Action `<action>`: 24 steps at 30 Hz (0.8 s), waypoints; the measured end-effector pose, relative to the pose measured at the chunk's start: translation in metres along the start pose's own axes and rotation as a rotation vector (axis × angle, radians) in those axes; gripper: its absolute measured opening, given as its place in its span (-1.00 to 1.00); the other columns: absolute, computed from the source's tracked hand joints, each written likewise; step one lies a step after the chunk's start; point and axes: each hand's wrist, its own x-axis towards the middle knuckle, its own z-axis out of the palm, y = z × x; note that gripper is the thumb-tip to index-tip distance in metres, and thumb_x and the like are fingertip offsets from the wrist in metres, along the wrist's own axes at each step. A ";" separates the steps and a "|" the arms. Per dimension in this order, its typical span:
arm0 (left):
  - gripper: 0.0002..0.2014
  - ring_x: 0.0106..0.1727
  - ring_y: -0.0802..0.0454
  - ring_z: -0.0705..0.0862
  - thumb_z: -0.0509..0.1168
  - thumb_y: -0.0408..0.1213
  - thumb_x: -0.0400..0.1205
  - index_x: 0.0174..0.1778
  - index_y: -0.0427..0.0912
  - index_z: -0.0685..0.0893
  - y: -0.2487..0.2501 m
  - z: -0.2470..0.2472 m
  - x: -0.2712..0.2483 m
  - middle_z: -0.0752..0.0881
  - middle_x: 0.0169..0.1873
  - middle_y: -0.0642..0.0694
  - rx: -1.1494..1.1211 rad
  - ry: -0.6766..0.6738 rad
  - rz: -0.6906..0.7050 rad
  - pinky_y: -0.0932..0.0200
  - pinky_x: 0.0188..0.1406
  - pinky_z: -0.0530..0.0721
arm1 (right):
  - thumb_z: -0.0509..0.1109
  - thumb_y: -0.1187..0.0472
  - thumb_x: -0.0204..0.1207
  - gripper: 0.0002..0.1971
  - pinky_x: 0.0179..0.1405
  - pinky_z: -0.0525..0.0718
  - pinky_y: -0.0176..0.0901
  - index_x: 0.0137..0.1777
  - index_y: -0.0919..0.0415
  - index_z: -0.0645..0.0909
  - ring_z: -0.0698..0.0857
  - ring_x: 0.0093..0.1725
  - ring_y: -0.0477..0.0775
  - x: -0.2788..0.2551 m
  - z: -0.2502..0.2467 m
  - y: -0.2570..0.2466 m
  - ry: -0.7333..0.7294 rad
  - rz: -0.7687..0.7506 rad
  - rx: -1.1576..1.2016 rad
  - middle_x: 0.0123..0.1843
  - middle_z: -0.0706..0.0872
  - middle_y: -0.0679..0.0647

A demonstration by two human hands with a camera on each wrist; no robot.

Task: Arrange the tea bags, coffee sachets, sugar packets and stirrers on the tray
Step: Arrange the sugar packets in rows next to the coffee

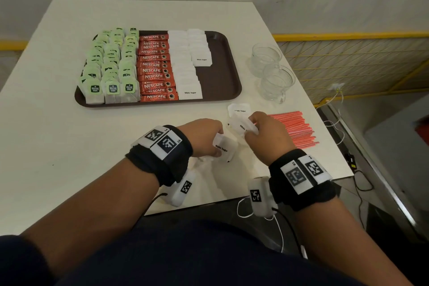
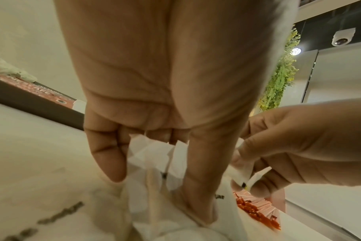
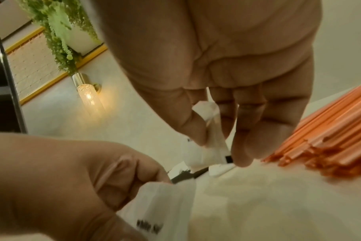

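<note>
White paper sugar packets filled both hands near the tabletop's point(image 1: 69, 137) front edge. The left hand point(image 1: 202, 137) had its grip closed round a small bunch of white paper packets point(image 1: 223, 149), the thumb point(image 2: 202, 176) pressing them against curled fingers; how many it held could not be told, as the sheets overlapped. Just beside it, the right hand point(image 1: 267, 134) pinched another white sugar packet point(image 1: 242, 126) between thumb and fingertips point(image 3: 242, 146), its grip shut on the paper. The two hands were close together but apart. One loose white sugar packet point(image 1: 239, 110) lay flat on the tabletop just beyond the right hand. To the right of that hand sat a heap of thin orange plastic stirrers point(image 1: 294, 127), too many to count, off the tray.

Farther back rested the dark brown rectangular plastic tray point(image 1: 222, 69). On it, from left to right, stood three columns of green-tagged tea bags point(image 1: 111, 65), one column of red Nescafe coffee sachets point(image 1: 155, 67) showing about eleven, and two columns of white sugar packets point(image 1: 185, 67), the right column shorter. The tray's right strip was bare. Two clear glass cups point(image 1: 272, 72) stood right of the tray, touching or nearly so.
</note>
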 end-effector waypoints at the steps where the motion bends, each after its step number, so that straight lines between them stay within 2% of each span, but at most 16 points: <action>1: -0.50 0.08 0.06 0.48 0.43 -0.05 0.62 0.43 -0.13 0.51 0.002 -0.001 0.000 0.60 0.32 -0.09 0.014 -0.003 0.002 0.21 0.03 0.38 | 0.29 0.31 0.54 -0.88 -0.44 0.34 -0.35 0.02 0.11 0.51 0.60 -0.21 0.01 0.000 -0.003 0.001 0.019 0.004 0.021 -0.15 0.61 -0.01; 4: -0.49 0.07 0.03 0.50 0.43 -0.04 0.62 0.44 -0.17 0.53 0.006 -0.003 0.000 0.57 0.32 -0.12 0.048 -0.008 0.007 0.21 0.01 0.41 | 0.30 0.30 0.53 -0.89 -0.40 0.51 -0.24 0.00 0.10 0.51 0.68 -0.23 0.01 0.001 -0.009 0.002 0.058 0.003 0.104 -0.12 0.71 0.06; 6: -0.48 0.15 -0.03 0.56 0.42 -0.03 0.63 0.45 -0.19 0.53 0.007 -0.006 0.000 0.57 0.33 -0.13 0.070 -0.023 0.013 0.21 0.03 0.43 | 0.30 0.30 0.52 -0.87 -0.24 0.73 -0.04 0.01 0.10 0.53 0.75 -0.17 0.11 0.002 -0.009 0.003 0.070 -0.001 0.173 -0.06 0.75 0.12; 7: -0.47 0.21 -0.05 0.58 0.41 -0.02 0.63 0.46 -0.19 0.52 0.007 -0.007 0.000 0.57 0.34 -0.12 0.078 -0.032 0.016 0.21 0.05 0.44 | 0.30 0.31 0.52 -0.88 -0.15 0.77 0.07 0.01 0.11 0.54 0.76 -0.15 0.13 0.002 -0.009 0.003 0.072 -0.005 0.199 -0.06 0.75 0.12; 9: -0.49 0.24 -0.08 0.59 0.39 -0.03 0.65 0.45 -0.21 0.54 0.007 -0.009 0.001 0.59 0.32 -0.11 0.071 -0.050 0.016 0.19 0.08 0.47 | 0.30 0.32 0.51 -0.90 -0.10 0.77 0.19 -0.02 0.14 0.56 0.76 -0.14 0.16 0.002 -0.008 0.004 0.077 -0.028 0.238 -0.11 0.74 0.11; 12: -0.65 0.07 -0.08 0.62 0.36 -0.08 0.66 0.25 -0.23 0.63 -0.002 -0.017 0.001 0.68 0.16 -0.14 -0.043 -0.006 0.038 0.09 -0.03 0.54 | 0.29 0.34 0.53 -0.87 -0.11 0.77 0.19 0.00 0.15 0.60 0.75 -0.14 0.16 0.001 -0.013 0.003 0.069 -0.052 0.351 -0.15 0.74 0.10; 15: -0.62 0.05 -0.02 0.61 0.36 -0.02 0.66 0.31 -0.12 0.56 -0.019 -0.030 -0.003 0.65 0.11 -0.04 -0.257 0.123 -0.004 0.08 -0.04 0.54 | 0.27 0.36 0.60 -0.82 -0.14 0.74 0.03 0.10 0.14 0.62 0.76 -0.17 0.01 0.002 -0.025 0.001 0.014 -0.088 0.489 -0.11 0.76 0.08; 16: -0.61 0.05 -0.01 0.64 0.37 -0.01 0.65 0.33 -0.09 0.55 -0.024 -0.034 -0.005 0.65 0.11 -0.02 -0.357 0.165 -0.026 0.06 0.00 0.60 | 0.27 0.37 0.60 -0.81 -0.17 0.73 -0.02 0.12 0.15 0.62 0.76 -0.20 -0.05 0.003 -0.028 -0.001 -0.023 -0.107 0.527 -0.11 0.76 0.07; 19: -0.67 0.09 -0.10 0.76 0.41 -0.11 0.64 0.27 -0.16 0.62 -0.035 -0.041 -0.006 0.76 0.11 -0.10 -0.829 0.253 -0.051 -0.16 0.14 0.77 | 0.28 0.41 0.61 -0.78 -0.29 0.66 -0.22 0.18 0.21 0.62 0.72 -0.28 -0.16 0.009 -0.032 -0.010 -0.141 -0.157 0.568 -0.13 0.77 0.04; 21: -0.70 0.15 -0.11 0.77 0.39 -0.19 0.66 0.28 -0.19 0.64 -0.036 -0.045 -0.006 0.78 0.15 -0.14 -1.050 0.296 -0.069 -0.12 0.11 0.80 | 0.29 0.42 0.60 -0.77 -0.30 0.64 -0.22 0.19 0.23 0.63 0.72 -0.26 -0.12 0.016 -0.028 -0.018 -0.182 -0.173 0.560 -0.09 0.78 0.08; 23: -0.69 0.16 -0.07 0.77 0.34 -0.27 0.70 0.37 -0.19 0.59 -0.036 -0.049 -0.006 0.75 0.23 -0.13 -1.257 0.292 -0.089 0.00 -0.03 0.83 | 0.30 0.40 0.58 -0.77 -0.27 0.64 -0.15 0.18 0.22 0.64 0.73 -0.23 -0.08 0.026 -0.022 -0.028 -0.196 -0.188 0.532 -0.03 0.78 0.11; 24: -0.69 0.14 -0.07 0.79 0.31 -0.31 0.72 0.39 -0.17 0.57 -0.037 -0.051 -0.005 0.74 0.25 -0.12 -1.354 0.274 -0.089 0.00 -0.07 0.83 | 0.31 0.40 0.57 -0.77 -0.28 0.64 -0.15 0.18 0.22 0.64 0.73 -0.23 -0.08 0.032 -0.018 -0.033 -0.198 -0.201 0.513 -0.01 0.77 0.12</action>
